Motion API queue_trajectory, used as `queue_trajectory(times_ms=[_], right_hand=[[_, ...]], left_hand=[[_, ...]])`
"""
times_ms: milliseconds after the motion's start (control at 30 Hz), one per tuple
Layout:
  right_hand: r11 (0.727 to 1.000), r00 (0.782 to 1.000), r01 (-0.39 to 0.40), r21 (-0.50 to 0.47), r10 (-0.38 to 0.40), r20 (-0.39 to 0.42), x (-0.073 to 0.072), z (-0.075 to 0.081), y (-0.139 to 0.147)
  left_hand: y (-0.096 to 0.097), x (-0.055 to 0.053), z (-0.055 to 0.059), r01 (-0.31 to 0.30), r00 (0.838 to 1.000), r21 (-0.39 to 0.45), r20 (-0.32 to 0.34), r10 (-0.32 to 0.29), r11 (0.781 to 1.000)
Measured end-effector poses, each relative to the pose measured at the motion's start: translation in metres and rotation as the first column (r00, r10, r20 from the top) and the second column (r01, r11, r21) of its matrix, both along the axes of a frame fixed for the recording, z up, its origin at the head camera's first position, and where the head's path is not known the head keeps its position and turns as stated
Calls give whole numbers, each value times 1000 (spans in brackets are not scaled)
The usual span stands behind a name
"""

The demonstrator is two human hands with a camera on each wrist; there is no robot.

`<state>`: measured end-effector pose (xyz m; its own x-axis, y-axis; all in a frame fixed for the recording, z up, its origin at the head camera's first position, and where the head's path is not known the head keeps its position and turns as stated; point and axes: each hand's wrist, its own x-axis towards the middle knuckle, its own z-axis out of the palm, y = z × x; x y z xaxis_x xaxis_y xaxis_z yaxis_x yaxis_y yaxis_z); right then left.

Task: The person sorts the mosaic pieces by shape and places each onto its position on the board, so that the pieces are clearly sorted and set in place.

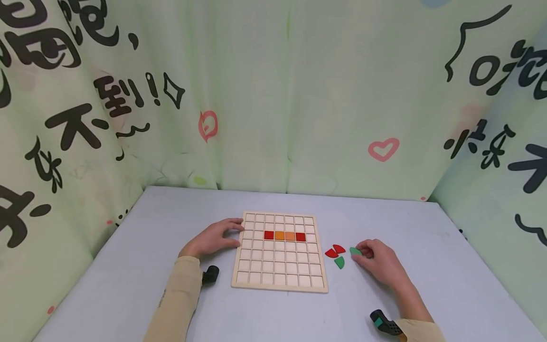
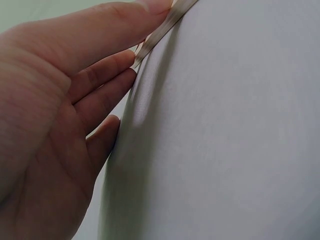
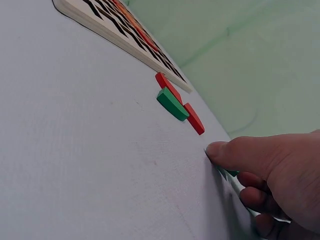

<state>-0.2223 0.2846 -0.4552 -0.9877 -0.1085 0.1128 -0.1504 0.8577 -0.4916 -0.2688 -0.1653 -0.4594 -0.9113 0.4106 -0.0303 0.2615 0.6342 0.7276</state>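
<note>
A square wooden grid board lies on the table, with a row of red and orange squares set in its upper part. My left hand rests at the board's left edge, its thumb and fingertips against the rim and the fingers loosely extended. To the right of the board, my right hand pinches a green quarter-circle piece between thumb and fingers, low over the table. Between that hand and the board lie two red quarter-circle pieces and another green quarter-circle piece.
A white table bears everything. Pale green curtains with black writing and heart prints hang behind it and at both sides. Black wrist-worn devices sit at both of the person's wrists.
</note>
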Motion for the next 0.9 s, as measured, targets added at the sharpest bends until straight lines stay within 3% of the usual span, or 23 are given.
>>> queue_trajectory(times_ms=[333,667,900], right_hand=[[1000,997,13,-10,-14,-77,-2,-1,-2],[992,992,-125,30,125,2,2,0,-3],[993,993,-117,15,117,2,0,-1,0]], left_hand=[[0,1,-1,1,1000,19,-4,-1,1000],[0,3,-2,4,1000,24,2,-5,1000],[1,1,-1,1,1000,19,1,-1,1000]])
